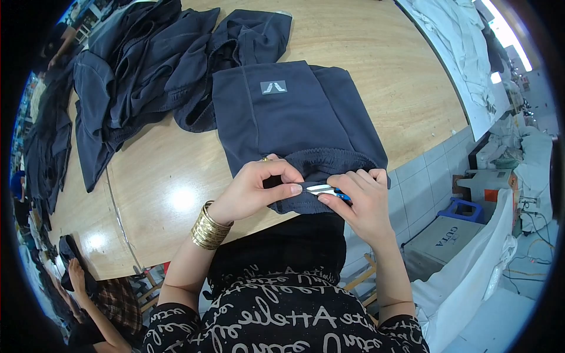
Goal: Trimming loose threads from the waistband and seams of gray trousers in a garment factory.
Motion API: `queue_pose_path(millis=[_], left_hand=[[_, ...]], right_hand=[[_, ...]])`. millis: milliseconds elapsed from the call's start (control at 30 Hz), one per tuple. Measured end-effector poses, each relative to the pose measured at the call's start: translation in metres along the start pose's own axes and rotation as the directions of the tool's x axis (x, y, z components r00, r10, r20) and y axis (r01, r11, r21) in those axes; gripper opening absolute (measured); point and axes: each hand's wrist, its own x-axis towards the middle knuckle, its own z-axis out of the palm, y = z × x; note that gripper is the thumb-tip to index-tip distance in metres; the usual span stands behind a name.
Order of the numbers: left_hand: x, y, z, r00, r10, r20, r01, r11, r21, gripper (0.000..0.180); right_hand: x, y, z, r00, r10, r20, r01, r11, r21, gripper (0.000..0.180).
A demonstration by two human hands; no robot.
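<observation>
A dark navy garment (288, 123) with a gathered elastic waistband lies on the table edge nearest me, a small grey patch on its upper part. At the waistband, my left hand (259, 185) pinches the fabric between thumb and forefinger. My right hand (365, 203) is closed around small thread snips (321, 189) with silver blades and a blue handle. The blades point left, toward my left fingertips, and lie against the waistband. The right fingers hide part of the snips' handle; they also rest on the garment.
Rumpled dark garments (147, 76) lie heaped at the far left of the pale wooden table (376, 70). Another person's arm (97, 312) is at the lower left. White fabric (453, 47) lies beyond the right edge; a box (441, 241) and a blue stool (462, 207) stand on the floor.
</observation>
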Motion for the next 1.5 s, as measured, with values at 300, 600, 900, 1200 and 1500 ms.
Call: queue_pose_path(millis=[300,600,900,1200,1500], left_hand=[[0.0002,0.0014,-0.0003,0.999,0.031,-0.007,-0.031,0.999,0.021,0.01],[0.0,0.0026,-0.0009,1.0,-0.002,-0.018,0.002,1.0,0.015,0.011],[0.0008,0.0047,0.0002,1.0,-0.008,-0.017,0.008,1.0,0.019,0.012],[-0.0003,0.0047,-0.0003,0.999,-0.028,-0.028,0.029,0.999,0.019,0.015],[0.0009,0.0059,0.0015,0.997,-0.04,-0.061,0.042,0.999,0.031,0.015]], right_hand=[[0.0009,-0.0025,0.0007,1.0,-0.014,-0.008,0.014,0.999,-0.037,0.024],[-0.0013,-0.0012,-0.0008,0.998,-0.021,-0.054,0.018,0.998,-0.057,0.024],[-0.0022,-0.0025,-0.0022,0.998,-0.027,-0.049,0.025,0.999,-0.04,0.025],[-0.0005,-0.0043,-0.0032,0.996,-0.056,-0.065,0.049,0.993,-0.107,0.024],[-0.0003,-0.0078,-0.002,0.991,-0.072,-0.117,0.047,0.977,-0.209,0.023]])
